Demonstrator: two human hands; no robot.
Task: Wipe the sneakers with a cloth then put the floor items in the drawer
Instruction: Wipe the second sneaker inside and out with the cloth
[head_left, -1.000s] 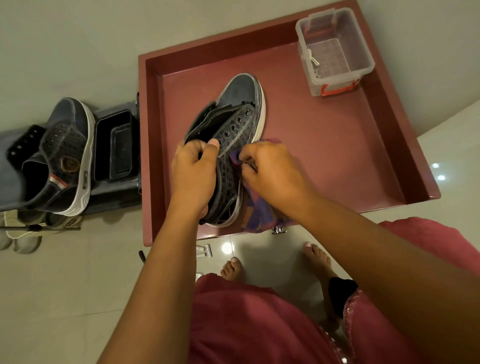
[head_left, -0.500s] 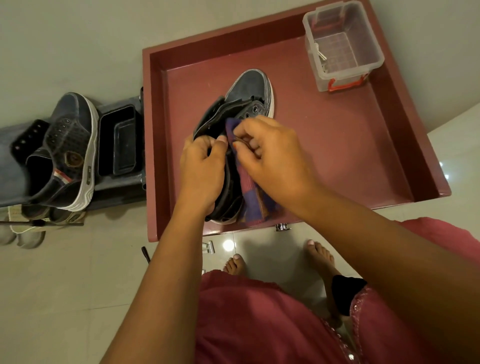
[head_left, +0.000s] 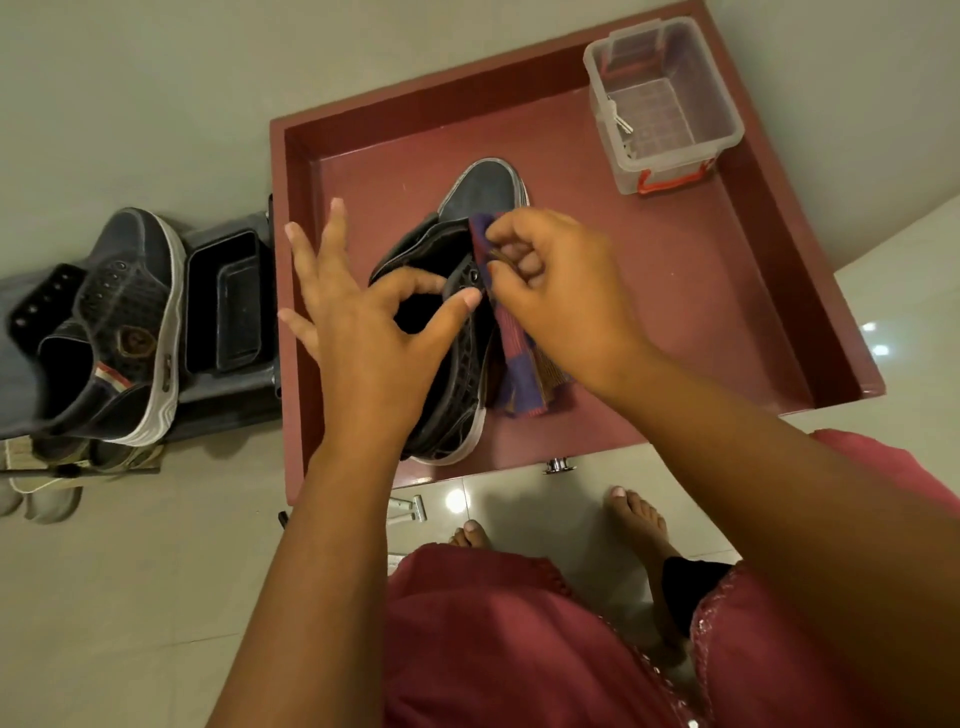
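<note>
In the head view, the sneaker (head_left: 467, 312) sits in the middle of the frame over the open red drawer (head_left: 701, 291), toe toward the top. The left hand (head_left: 374, 332) pinches the eyelet flap at the shoe's opening between thumb and forefinger, its other three fingers (head_left: 332, 234) splayed wide and touching nothing. The right hand (head_left: 550, 280), just right of the opening, has its fingers curled around the purple and orange cloth (head_left: 519, 364), whose loose end hangs down along the shoe's right side.

The step in hand looks like wiping the upper near the laces. To do it well, the left pinch should keep the flap taut while the right hand presses a bunched part of the cloth flat against the surface and draws it along, so the hanging tail does not drag or snag on the eyelets. The thin pinch could slip; a fuller hold on the collar would steady the shoe.

The second sneaker (head_left: 119, 332) lies at the left of the frame on a dark rack (head_left: 223, 410), beside a black tray (head_left: 223, 301). A clear plastic box (head_left: 670, 98) stands in the drawer's upper right corner. On the floor tiles below the drawer's front edge lies a small metal item (head_left: 410, 509), near the person's bare feet (head_left: 639, 519); these would need stepping around later.
</note>
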